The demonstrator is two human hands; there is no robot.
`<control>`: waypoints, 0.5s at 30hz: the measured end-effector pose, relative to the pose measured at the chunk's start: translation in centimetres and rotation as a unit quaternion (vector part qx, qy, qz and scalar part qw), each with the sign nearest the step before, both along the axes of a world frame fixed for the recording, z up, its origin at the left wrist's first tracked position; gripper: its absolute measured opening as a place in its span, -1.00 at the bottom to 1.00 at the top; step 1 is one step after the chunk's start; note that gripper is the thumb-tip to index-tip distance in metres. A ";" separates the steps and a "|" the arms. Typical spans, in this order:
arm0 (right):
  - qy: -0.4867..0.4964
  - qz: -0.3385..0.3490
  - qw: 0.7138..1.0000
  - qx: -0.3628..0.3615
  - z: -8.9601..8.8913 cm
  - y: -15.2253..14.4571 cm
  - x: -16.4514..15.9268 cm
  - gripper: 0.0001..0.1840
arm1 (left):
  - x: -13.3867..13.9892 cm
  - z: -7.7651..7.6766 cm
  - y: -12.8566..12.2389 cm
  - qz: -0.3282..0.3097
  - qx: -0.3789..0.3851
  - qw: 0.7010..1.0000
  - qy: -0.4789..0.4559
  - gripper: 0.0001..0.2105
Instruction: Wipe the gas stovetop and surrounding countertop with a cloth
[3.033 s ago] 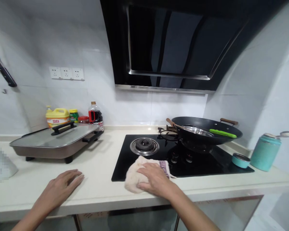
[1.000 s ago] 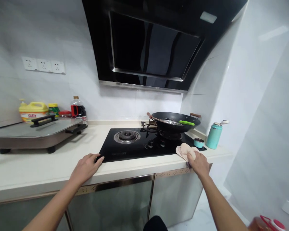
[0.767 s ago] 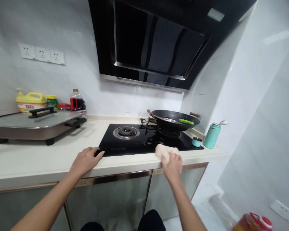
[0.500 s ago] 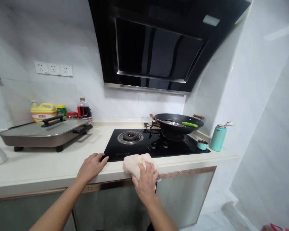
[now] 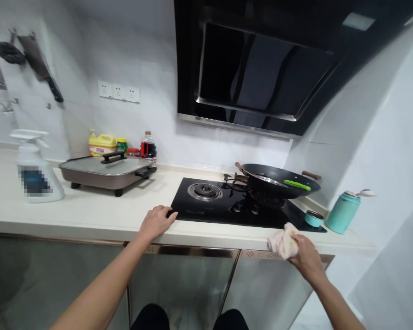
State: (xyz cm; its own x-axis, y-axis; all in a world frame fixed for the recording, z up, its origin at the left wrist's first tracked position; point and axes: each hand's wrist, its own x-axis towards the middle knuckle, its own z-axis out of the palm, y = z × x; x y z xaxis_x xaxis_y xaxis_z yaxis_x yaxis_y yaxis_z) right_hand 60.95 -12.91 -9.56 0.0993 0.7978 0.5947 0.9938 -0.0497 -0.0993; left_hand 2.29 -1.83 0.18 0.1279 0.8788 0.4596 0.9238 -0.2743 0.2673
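My right hand (image 5: 306,255) grips a bunched pale pink cloth (image 5: 285,242) at the counter's front edge, below the right part of the black gas stove (image 5: 213,213). My left hand (image 5: 157,222) rests on the countertop, its fingertips at the stove's front left corner and the thumb apart from the fingers; it holds nothing. A black wok (image 5: 271,181) sits on the right burner with a bright green-handled utensil (image 5: 297,185) in it. By the stove's right front corner is a small turquoise cup (image 5: 313,219).
A turquoise bottle (image 5: 343,213) with a spoon on top stands far right. Left of the stove are a lidded electric pan (image 5: 103,178) and a white spray bottle (image 5: 37,174). Yellow jugs and jars line the wall. The range hood (image 5: 254,73) hangs above; a cleaver (image 5: 37,59) hangs left.
My right hand has moved right along the counter's front edge with the cloth, which is now more bunched. My left hand stays by the stove corner. The view has swung left, revealing the whole spray bottle.
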 end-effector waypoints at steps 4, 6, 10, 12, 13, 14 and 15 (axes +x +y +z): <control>-0.016 -0.125 0.986 -0.106 3.0 -0.5 -3.3 -0.37 | 0.3 -0.2 0.0 0.008 0.008 1.000 -0.010 -0.53; -0.053 -0.127 0.980 -0.141 4.7 -0.7 -8.2 -0.48 | 0.4 -0.2 0.0 0.006 0.006 1.000 -0.016 -0.52; -0.089 -0.030 0.982 -0.164 7.4 -0.3 -19.8 -0.51 | 0.4 -0.3 0.0 0.002 0.002 1.000 -0.031 -0.53; -0.090 0.029 0.982 -0.162 8.1 0.3 -25.3 -0.52 | 0.3 -0.4 0.1 0.001 0.005 0.999 -0.042 -0.55; -0.091 0.060 0.981 -0.161 8.3 0.7 -27.7 -0.53 | 0.1 -0.4 0.1 -0.001 0.009 0.999 -0.049 -0.56; -0.091 0.092 0.979 -0.159 8.5 1.1 -30.0 -0.53 | -0.1 -0.3 0.1 -0.003 0.013 0.998 -0.056 -0.58; -0.092 0.128 0.975 -0.156 8.7 1.6 -32.0 -0.50 | -0.2 -0.2 0.1 -0.006 0.019 0.998 -0.065 -0.59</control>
State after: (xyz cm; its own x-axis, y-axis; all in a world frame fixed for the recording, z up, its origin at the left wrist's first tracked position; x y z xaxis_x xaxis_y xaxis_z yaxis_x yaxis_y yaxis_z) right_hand 28.97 -11.28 -0.90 -0.2120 0.9272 0.3090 0.9773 0.2026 0.0626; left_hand 2.06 -1.73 0.01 0.0757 0.8593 0.5058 0.8787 -0.2973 0.3736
